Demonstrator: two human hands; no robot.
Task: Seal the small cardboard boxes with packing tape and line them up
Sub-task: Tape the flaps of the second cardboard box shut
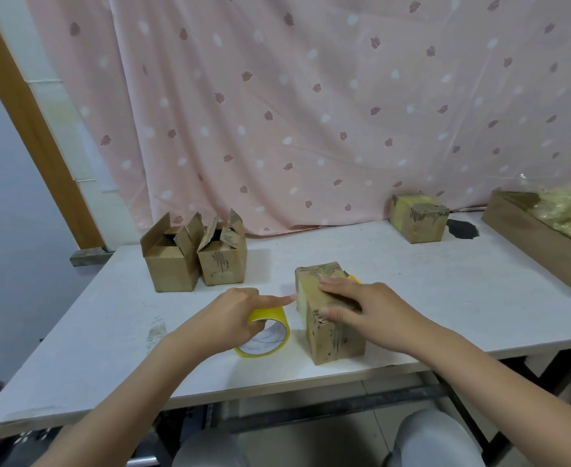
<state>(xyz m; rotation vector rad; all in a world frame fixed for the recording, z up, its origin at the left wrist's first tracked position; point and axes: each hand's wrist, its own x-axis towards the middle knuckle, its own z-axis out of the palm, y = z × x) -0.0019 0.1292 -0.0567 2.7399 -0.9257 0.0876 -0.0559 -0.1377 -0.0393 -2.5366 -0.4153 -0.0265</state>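
A closed cardboard box (331, 315) is stood near the front edge of the white surface (446, 298), and its top is pressed down by the right hand (368, 306), whose fingers (336, 287) are laid flat and nearly straight across the taped lid, with the thumb set against the near upper edge. Nothing is gripped by this hand.

Just left of the box, a roll of yellow packing tape (264, 333) is lain on its side on the surface. It is held by the left hand (235, 313), whose fingers are curled over the roll while the index finger is stretched out straight toward the box's left face; whether the tip touches the box cannot be told.

At the back left of the surface, 2 open boxes (193, 261) are stood side by side, touching, with flaps raised. A further sealed box (417, 217) is set well apart at the back right, near a dark patch (462, 229) on the surface. A wooden tray (530, 237) holding pale crumpled wrapping is seen at the right edge. A pink patterned curtain (311, 112) is hung behind.
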